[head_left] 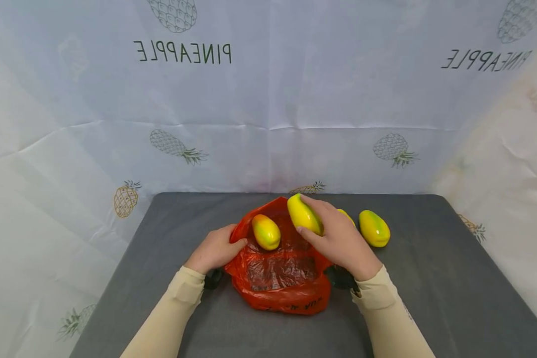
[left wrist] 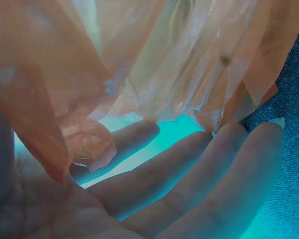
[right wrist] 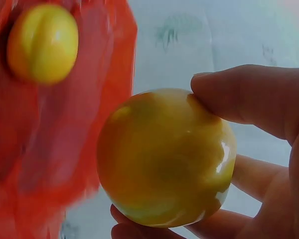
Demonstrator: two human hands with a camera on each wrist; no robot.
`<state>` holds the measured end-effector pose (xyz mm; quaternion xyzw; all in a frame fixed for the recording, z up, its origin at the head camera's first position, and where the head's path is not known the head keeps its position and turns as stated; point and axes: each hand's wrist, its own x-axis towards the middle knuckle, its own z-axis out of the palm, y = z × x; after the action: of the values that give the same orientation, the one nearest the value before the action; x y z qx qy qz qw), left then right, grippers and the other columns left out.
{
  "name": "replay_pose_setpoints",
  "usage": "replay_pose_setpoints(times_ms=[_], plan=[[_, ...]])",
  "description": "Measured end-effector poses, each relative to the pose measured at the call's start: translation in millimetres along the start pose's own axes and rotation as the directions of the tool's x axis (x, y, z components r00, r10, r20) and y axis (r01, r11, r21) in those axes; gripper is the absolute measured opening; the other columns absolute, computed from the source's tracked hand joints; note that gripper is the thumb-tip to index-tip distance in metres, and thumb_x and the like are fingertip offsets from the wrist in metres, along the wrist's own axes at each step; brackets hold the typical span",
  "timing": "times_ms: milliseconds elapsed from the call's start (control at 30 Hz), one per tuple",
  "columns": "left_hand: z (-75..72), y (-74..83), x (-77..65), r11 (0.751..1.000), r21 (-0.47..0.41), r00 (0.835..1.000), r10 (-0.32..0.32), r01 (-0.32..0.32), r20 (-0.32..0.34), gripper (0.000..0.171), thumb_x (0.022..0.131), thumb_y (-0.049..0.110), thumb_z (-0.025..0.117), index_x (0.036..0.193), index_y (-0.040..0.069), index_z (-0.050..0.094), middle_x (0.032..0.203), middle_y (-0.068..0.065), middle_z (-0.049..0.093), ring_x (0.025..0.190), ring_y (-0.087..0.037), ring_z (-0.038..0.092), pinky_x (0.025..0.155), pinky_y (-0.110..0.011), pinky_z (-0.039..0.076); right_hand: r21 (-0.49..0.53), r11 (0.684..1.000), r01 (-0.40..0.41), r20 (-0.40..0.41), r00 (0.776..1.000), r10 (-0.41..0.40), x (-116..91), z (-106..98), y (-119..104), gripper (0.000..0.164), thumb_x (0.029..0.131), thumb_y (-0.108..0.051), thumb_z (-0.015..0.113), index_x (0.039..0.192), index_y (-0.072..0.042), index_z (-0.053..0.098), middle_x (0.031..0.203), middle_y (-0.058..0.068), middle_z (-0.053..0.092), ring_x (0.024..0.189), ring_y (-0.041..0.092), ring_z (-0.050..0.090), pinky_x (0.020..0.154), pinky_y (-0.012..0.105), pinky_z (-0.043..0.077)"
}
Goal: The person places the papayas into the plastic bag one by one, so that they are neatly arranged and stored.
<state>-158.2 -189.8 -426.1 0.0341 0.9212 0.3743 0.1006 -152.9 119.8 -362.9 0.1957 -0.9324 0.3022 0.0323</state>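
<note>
A red plastic bag lies spread open in the middle of the dark table. My left hand pinches its left edge between thumb and fingers; in the left wrist view the thin plastic hangs in front of the fingers. Inside the bag rests one yellow mango with an orange tip. Above the bag's right side, my right hand grips another mango, yellow and green. The right wrist view shows this held mango between thumb and fingers, beside the bag's edge.
To the right of the bag a yellow-green mango lies on the table. One more mango is mostly hidden behind my right hand. A white cloth printed with pineapples hangs behind the table and along its sides.
</note>
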Motion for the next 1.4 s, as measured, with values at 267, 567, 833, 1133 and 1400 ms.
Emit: replay_pose_setpoints(times_ms=[267,567,833,1133,1400], plan=[[3.6,3.6,1.4,1.000,-0.003,1.000,0.011,-0.011,0.016,0.037,0.104,0.030,0.068,0.136,0.012,0.067,0.093,-0.001,0.074,0.069,-0.015,0.068,0.069,-0.031,0.059,0.024,0.995,0.092,0.043,0.995,-0.093,2.1,33.6,-21.5,0.072,0.101,-0.041,0.076,0.165,-0.032,0.044,0.159,-0.002,0.056,0.128,0.020,0.065,0.102,0.045,0.059],[3.4,5.3,3.2,0.999,-0.023,1.000,0.027,-0.027,0.013,0.033,0.110,0.032,0.060,0.135,0.010,0.067,0.090,-0.003,0.070,0.065,-0.017,0.067,0.065,-0.031,0.059,0.003,0.991,0.137,0.110,0.985,-0.136,1.0,58.3,-33.2,0.074,0.096,-0.038,0.082,0.162,-0.028,0.050,0.154,0.001,0.060,0.124,0.020,0.065,0.103,0.042,0.059],[0.4,5.0,3.8,0.999,-0.041,1.000,-0.005,0.006,0.024,0.036,0.112,0.040,0.054,0.134,0.014,0.066,0.090,-0.005,0.068,0.067,-0.018,0.066,0.067,-0.031,0.058,-0.028,0.988,0.154,0.195,0.970,-0.145,0.0,71.0,-41.9,0.069,0.095,-0.039,0.082,0.158,-0.027,0.054,0.149,0.002,0.064,0.116,0.020,0.067,0.101,0.044,0.060],[-2.1,4.0,2.0,1.000,-0.013,1.000,-0.015,0.016,0.017,0.038,0.112,0.037,0.056,0.137,0.011,0.066,0.094,-0.005,0.070,0.071,-0.018,0.066,0.071,-0.031,0.059,-0.058,0.984,0.167,0.305,0.942,-0.142,1.2,85.2,-48.5,0.069,0.094,-0.037,0.083,0.156,-0.025,0.056,0.147,0.002,0.066,0.112,0.021,0.069,0.099,0.046,0.061],[-4.6,1.1,3.0,1.000,0.029,1.000,-0.001,0.001,0.002,0.036,0.112,0.036,0.055,0.137,0.012,0.067,0.104,-0.006,0.073,0.079,-0.019,0.065,0.077,-0.036,0.059,-0.075,0.981,0.181,0.343,0.928,-0.145,3.0,93.5,-48.4,0.069,0.092,-0.035,0.083,0.156,-0.024,0.057,0.146,0.002,0.067,0.112,0.021,0.069,0.100,0.047,0.060]])
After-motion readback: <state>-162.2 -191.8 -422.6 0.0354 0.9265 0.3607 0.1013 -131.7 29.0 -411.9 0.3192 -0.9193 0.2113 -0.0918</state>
